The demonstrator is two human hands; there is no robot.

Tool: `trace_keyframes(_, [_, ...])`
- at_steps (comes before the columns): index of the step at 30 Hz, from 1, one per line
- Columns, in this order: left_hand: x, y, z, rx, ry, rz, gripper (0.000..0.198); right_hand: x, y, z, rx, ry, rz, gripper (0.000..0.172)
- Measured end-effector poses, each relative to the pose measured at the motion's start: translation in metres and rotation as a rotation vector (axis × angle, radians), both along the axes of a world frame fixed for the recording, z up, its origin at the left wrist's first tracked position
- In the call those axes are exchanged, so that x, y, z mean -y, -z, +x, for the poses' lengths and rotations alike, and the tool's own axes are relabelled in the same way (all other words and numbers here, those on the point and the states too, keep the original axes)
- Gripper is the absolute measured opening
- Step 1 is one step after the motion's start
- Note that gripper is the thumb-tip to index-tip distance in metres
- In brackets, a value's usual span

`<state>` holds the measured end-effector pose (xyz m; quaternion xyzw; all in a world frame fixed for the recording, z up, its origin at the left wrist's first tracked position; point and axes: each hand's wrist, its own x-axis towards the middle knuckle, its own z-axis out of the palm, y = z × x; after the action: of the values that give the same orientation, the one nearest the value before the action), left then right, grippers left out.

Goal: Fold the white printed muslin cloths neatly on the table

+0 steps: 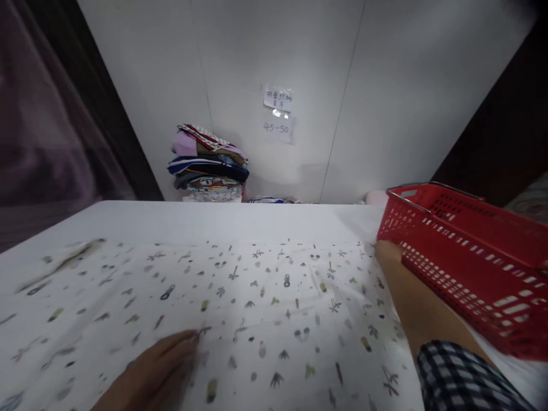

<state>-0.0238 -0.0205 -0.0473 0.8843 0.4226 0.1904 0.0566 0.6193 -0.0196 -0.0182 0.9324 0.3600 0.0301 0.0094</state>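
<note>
A white cloth [240, 319] printed with small plants and insect-like shapes is spread out over the tabletop, with slight wrinkles and a raised fold at its far left corner. My left hand [158, 368] rests on the near part of the cloth, fingers stretched out and lying on the fabric. At the cloth's far right corner is my right hand [389, 252], beside the red basket. Its fingers are mostly hidden, so whether they pinch the corner or just touch it I cannot tell. A black-and-white checked sleeve covers my right forearm.
A red plastic basket [462, 268] with a metal handle stands on the right of the white table [257, 220]. Beyond the far edge is a stack of folded fabrics [209, 165]. Handwritten paper notes [278, 117] hang on the wall. A purplish curtain [47, 125] hangs at left.
</note>
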Motion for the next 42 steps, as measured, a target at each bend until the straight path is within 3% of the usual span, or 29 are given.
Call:
trace_keyframes(3, [-0.028,-0.029,0.024,-0.039,0.062,-0.067,0.035,0.0,-0.009,-0.008,0.052,-0.069,-0.055,0.03])
trace_keyframes(6, [-0.065,-0.044,0.061,-0.037,0.132,-0.088,0.039,-0.007,-0.017,-0.024,0.094,-0.201,-0.057,0.031])
trace_keyframes(12, [-0.142,-0.05,0.149,-0.168,0.073,-0.088,0.039,-0.044,-0.009,-0.063,0.004,-0.529,-0.099,0.028])
trace_keyframes(17, [-0.18,-0.042,0.191,-0.244,0.054,-0.119,0.032,-0.059,0.001,-0.067,-0.032,-0.591,-0.152,0.027])
trace_keyframes(24, [-0.193,-0.033,0.201,-0.236,0.018,-0.122,0.015,-0.049,0.001,-0.062,-0.071,-0.639,-0.136,0.026])
trace_keyframes(30, [-0.203,-0.033,0.203,-0.136,-0.108,-0.183,0.013,-0.044,-0.001,-0.063,-0.084,-0.658,-0.131,0.023])
trace_keyframes(38, [-0.206,-0.032,0.21,-0.113,-0.208,-0.212,0.017,-0.051,0.0,-0.069,0.009,-0.514,-0.079,0.024])
trace_keyframes(42, [-0.205,-0.031,0.214,-0.139,-0.195,-0.169,0.018,-0.059,0.004,-0.069,-0.002,-0.474,-0.116,0.015])
